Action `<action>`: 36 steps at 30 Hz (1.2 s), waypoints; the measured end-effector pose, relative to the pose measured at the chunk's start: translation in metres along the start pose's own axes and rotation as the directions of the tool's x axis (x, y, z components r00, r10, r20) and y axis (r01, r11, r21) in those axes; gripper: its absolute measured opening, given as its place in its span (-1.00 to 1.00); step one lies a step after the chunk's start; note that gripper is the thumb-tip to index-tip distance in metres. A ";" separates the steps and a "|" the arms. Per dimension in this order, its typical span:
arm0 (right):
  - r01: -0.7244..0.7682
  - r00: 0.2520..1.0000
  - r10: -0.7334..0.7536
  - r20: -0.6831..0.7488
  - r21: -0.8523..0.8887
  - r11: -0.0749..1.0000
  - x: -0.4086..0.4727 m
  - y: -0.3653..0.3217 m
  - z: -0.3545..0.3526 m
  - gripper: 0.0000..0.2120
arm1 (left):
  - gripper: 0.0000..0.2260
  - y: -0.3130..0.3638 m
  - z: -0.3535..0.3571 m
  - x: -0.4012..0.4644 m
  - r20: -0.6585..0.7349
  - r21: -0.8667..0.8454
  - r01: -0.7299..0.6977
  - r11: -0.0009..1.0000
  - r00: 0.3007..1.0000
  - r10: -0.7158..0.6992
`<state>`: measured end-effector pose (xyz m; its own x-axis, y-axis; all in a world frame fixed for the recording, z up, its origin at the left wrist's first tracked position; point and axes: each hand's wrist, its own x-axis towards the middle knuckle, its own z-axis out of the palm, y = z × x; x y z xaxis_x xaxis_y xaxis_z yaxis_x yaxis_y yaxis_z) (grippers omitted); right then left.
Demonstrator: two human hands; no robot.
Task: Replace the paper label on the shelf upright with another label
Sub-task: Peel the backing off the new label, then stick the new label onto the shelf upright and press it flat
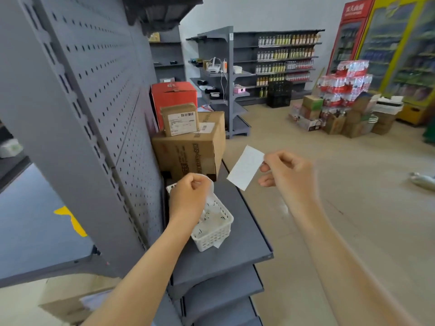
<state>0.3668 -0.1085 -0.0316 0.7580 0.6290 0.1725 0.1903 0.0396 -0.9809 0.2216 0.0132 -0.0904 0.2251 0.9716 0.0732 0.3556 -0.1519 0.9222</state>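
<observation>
My right hand [286,171] pinches a white paper label [246,168] by its right edge and holds it in the air above the shelf's front edge. My left hand [189,197] is closed around a thin white strip of paper [208,198] that hangs down over a white plastic basket [215,234] holding several paper slips. The grey slotted shelf upright [70,128] rises at the left, with no label visible on it.
The basket stands on a dark grey shelf board [237,252]. Behind it are stacked cardboard boxes [190,151] and a red box [174,95]. The grey pegboard back panel [113,74] lies left. Further shelving, bottle packs and fridges stand across the beige floor.
</observation>
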 end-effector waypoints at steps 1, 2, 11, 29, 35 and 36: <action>-0.009 1.000 0.009 0.004 -0.008 1.000 0.004 0.005 0.003 -0.83 | -0.93 -0.007 0.002 0.003 -0.029 0.054 -0.006 0.999 1.000 0.008; -0.017 1.000 0.018 0.011 -0.017 1.000 0.008 0.009 0.007 -0.83 | -0.95 -0.014 0.004 0.006 -0.061 0.129 -0.018 0.991 0.998 0.026; -0.056 0.995 0.062 0.082 -0.079 0.995 0.022 0.031 0.033 -0.83 | -0.84 -0.051 0.011 0.027 -0.039 0.539 -0.042 0.841 0.996 0.074; 0.374 0.927 -0.368 0.068 -0.102 0.922 -0.014 -0.029 0.043 -0.85 | -0.80 0.063 -0.043 -0.027 0.006 0.063 -0.616 0.785 0.787 0.617; 0.526 0.848 -0.528 0.051 0.038 0.850 -0.051 -0.064 0.034 -0.90 | -0.92 0.090 -0.088 -0.057 -0.124 -0.189 -0.604 0.774 0.797 0.591; 0.534 0.844 -0.536 0.027 0.053 0.844 -0.054 -0.072 0.035 -0.92 | -0.92 0.095 -0.098 -0.062 -0.150 -0.228 -0.604 0.764 0.797 0.585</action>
<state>0.2903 -0.1187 0.0263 0.5206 0.5308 0.6688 0.5327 0.4102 -0.7403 0.1526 -0.0432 0.0299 0.2510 0.7130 0.6547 -0.0709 -0.6610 0.7470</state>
